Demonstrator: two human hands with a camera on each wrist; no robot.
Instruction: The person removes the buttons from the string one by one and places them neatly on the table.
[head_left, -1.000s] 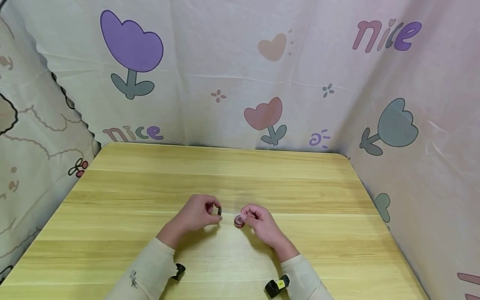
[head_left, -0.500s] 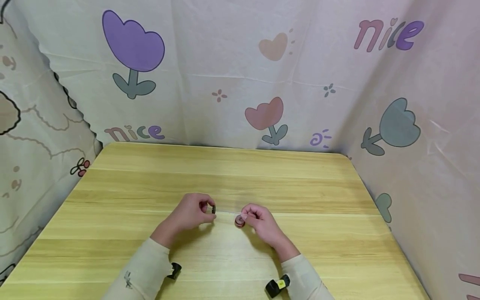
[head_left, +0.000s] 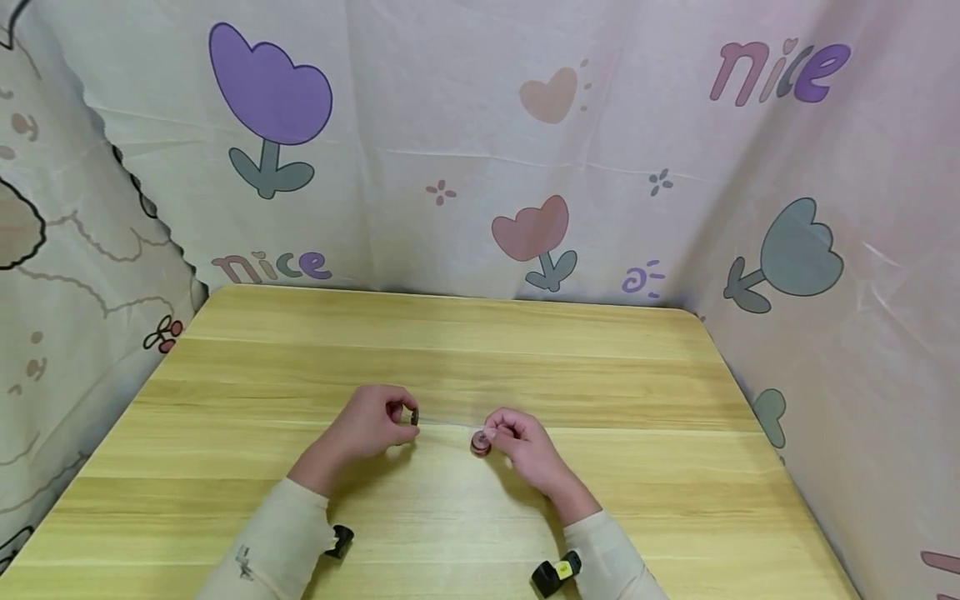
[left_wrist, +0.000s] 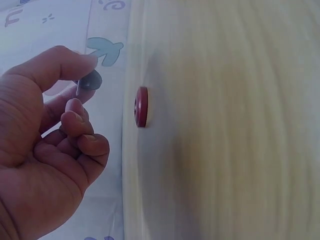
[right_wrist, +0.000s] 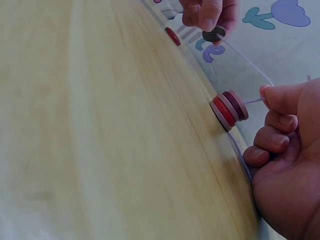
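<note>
In the head view my left hand (head_left: 375,419) pinches a dark round button (head_left: 415,416) between thumb and fingertips, above the table. A thin pale string (right_wrist: 245,59) runs from the button to my right hand (head_left: 523,446), whose thumb and finger pinch it. Just below those fingertips a stack of red, pink and dark round buttons (right_wrist: 230,110) hangs threaded on the string, close to the tabletop. More string trails from the stack's underside in the right wrist view. A single red button (left_wrist: 142,107) lies on the table near my left hand.
The wooden table (head_left: 450,350) stretches around both hands. A printed curtain (head_left: 420,108) stands behind its far edge and along the sides. Black wrist cameras (head_left: 556,574) sit at both sleeves.
My left hand has moved left with the dark button, away from the right hand, and the string between them shows longer. The right hand and the button stack have stayed nearly still.
</note>
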